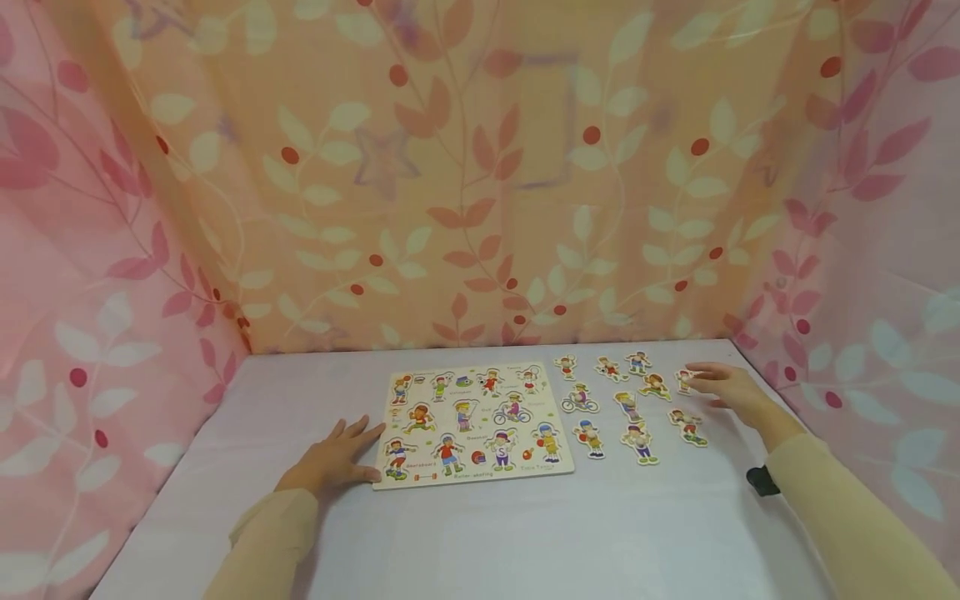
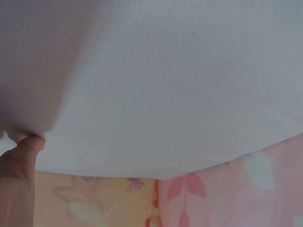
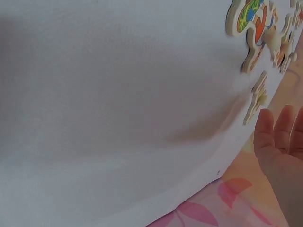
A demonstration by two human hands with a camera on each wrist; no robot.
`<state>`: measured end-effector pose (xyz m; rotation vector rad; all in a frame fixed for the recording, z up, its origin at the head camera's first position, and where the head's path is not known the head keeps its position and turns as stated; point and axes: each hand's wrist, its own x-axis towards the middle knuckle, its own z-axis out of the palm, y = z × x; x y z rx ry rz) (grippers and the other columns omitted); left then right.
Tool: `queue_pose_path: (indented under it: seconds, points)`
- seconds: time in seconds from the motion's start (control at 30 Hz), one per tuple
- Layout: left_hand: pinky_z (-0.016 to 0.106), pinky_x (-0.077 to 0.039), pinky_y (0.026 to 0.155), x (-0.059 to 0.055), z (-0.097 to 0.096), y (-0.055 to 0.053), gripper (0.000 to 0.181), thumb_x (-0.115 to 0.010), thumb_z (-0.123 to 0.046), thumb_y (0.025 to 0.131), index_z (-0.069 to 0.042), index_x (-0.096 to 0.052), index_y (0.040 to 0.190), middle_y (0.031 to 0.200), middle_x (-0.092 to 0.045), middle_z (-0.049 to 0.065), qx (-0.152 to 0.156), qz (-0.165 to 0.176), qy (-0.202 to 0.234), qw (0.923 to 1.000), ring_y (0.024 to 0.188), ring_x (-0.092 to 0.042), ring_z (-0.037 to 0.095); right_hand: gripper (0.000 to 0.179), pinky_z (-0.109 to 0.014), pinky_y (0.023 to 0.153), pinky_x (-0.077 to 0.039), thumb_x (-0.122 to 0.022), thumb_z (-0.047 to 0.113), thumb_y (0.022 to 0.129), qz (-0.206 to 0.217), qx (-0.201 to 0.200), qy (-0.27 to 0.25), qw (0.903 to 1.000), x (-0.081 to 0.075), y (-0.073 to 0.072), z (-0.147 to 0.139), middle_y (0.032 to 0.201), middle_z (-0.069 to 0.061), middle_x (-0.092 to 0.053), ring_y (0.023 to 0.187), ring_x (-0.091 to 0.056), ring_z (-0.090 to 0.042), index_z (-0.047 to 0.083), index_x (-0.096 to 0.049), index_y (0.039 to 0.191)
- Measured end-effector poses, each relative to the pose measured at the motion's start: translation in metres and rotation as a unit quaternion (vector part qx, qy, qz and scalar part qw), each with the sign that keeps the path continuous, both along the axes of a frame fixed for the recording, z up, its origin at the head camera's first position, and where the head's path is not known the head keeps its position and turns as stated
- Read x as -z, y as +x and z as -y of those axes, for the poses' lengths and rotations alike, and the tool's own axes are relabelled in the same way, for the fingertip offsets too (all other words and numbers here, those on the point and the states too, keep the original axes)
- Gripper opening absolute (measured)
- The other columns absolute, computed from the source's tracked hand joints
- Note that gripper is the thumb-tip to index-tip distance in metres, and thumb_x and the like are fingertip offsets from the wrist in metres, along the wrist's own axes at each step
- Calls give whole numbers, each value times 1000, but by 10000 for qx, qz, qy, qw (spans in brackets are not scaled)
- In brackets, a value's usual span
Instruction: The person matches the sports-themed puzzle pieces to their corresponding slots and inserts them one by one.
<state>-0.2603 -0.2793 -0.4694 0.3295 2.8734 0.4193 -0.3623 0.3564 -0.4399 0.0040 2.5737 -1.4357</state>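
A flat puzzle board printed with children playing sports lies on the white table. At its left edge my left hand rests with fingers spread and the thumb on the near corner. In the left wrist view only part of that hand shows. To the right of the board my right hand reaches over a small figure piece, partly covered by the fingertips. From the right wrist view, the fingers look extended and apart from that knobbed piece.
Several wooden figure pieces lie right of the board, among them a bicycle rider, a skateboarder and a baseball figure. A black object sits by the right forearm. Patterned curtains enclose the table's back and sides.
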Motion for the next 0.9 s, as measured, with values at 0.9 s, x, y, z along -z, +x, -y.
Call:
queue_pose_path:
  seconds: [0.9]
  points:
    - [78, -24, 96, 1, -2, -3, 94, -74, -58, 72, -11, -43, 147, 153, -31, 24, -38, 31, -101, 9999, 136, -18, 58, 86, -35, 81, -36, -73, 43, 85, 1255, 1384, -57, 9824, 43, -45, -23, 139, -25, -34, 111, -36, -33, 3, -33, 149]
